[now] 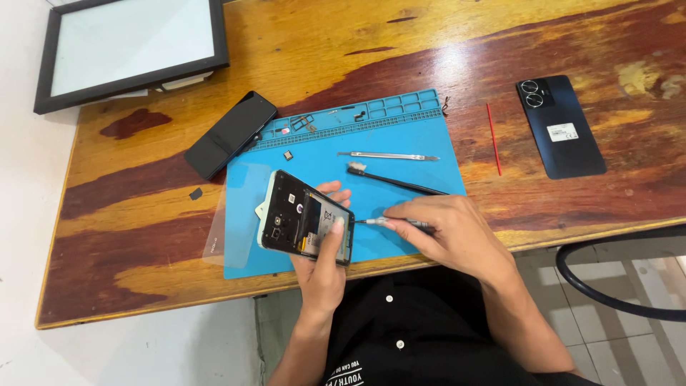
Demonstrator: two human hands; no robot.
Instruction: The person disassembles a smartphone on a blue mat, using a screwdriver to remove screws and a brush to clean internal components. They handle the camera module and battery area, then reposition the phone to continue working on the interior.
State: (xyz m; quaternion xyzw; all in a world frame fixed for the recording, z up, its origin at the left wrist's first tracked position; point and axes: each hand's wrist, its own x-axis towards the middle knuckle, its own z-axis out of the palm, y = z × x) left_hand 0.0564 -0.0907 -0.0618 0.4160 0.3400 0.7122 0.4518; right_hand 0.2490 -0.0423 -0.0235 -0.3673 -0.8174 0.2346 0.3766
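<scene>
My left hand (pixel 321 268) holds an opened black phone (pixel 304 218) with its back off, the thumb lying across its exposed inner parts. My right hand (pixel 446 232) grips a slim screwdriver (pixel 389 223) whose tip meets the phone's right edge. Both hover over the front part of a blue repair mat (pixel 400 143) on the wooden table (pixel 143 214).
On the mat lie metal tweezers (pixel 389 156), a black brush (pixel 396 182) and small parts in its tray slots. A clear screen film (pixel 232 214) overlaps its left edge. A second black phone (pixel 230 134), a dark back cover (pixel 561 126), a red stick (pixel 494 139) and a framed panel (pixel 132 46) sit around.
</scene>
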